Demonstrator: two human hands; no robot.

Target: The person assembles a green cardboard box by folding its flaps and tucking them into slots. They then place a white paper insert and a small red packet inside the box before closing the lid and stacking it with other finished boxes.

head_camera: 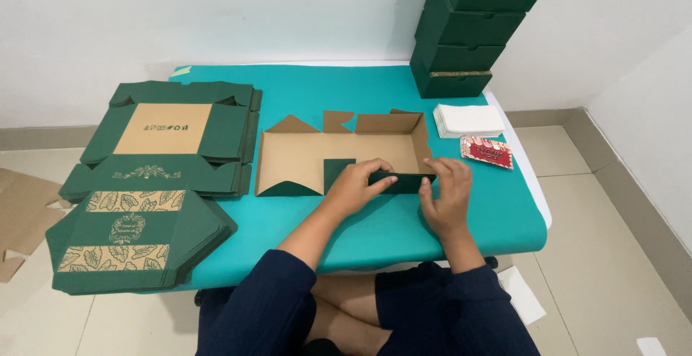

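Nearest the camera: the person's dark blue sleeves and crossed legs, seated low at a teal-covered surface [461, 219].

Left hand [355, 185] and right hand [448, 192] both rest on the near wall of a half-folded green box [339, 156] with a plain brown inside. It lies at mid-surface, directly ahead of the person. Left grip: fingers curled over the top of the folded green front flap [404, 180], pressing it down. Right grip: fingers pinch the same flap at its right end, by the box corner. Both hands are closed on the flap; neither is free.

State of box: back wall and right wall stand up; left side still lies partly flat, with triangular corner tabs showing. Near wall is doubled over along the right half only.

Judgement: the step in hand looks like folding and locking the front wall. The next move likely calls for steady pressure along the fold so the tabs seat, then the same treatment for the left side.

Surroundings: stack of flat green box blanks [137, 233] with leaf print at left, a further pile of blanks [173, 129] behind it. Finished green boxes [468, 32] stacked at far right. White folded sheets [468, 119] and a small red packet [487, 151] just beside the box's right.
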